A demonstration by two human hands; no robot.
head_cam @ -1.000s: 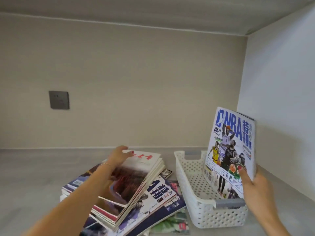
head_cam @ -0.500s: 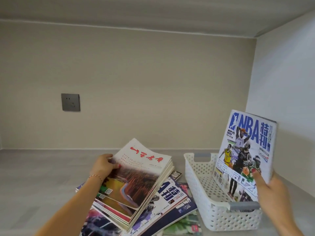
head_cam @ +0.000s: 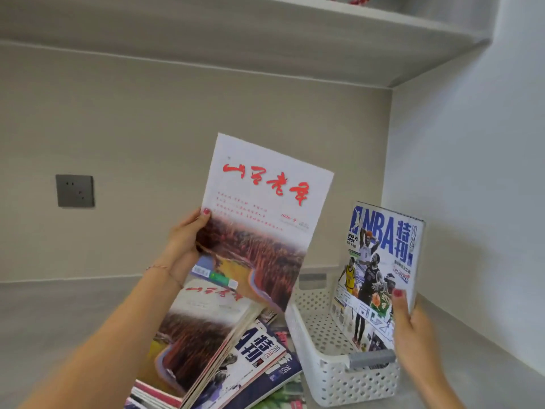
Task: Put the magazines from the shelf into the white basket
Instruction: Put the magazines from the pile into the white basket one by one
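My left hand [head_cam: 184, 242] grips a white magazine with red script and a reddish landscape [head_cam: 262, 219] by its left edge, held up tilted above the pile of magazines [head_cam: 206, 340] on the shelf. My right hand [head_cam: 413, 329] holds an NBA magazine [head_cam: 380, 267] upright by its right edge, its lower end standing inside the white perforated basket [head_cam: 330, 376] against the right side. The basket sits on the shelf to the right of the pile.
The grey shelf surface [head_cam: 59, 314] stretches left of the pile. A dark wall socket [head_cam: 75, 191] is on the back wall. A white side wall [head_cam: 472, 202] rises close to the right of the basket, and another shelf board [head_cam: 265, 33] runs overhead.
My left hand has lifted the top red-script magazine off the pile, up and to the right. The NBA magazine stays upright in the basket in my right hand.
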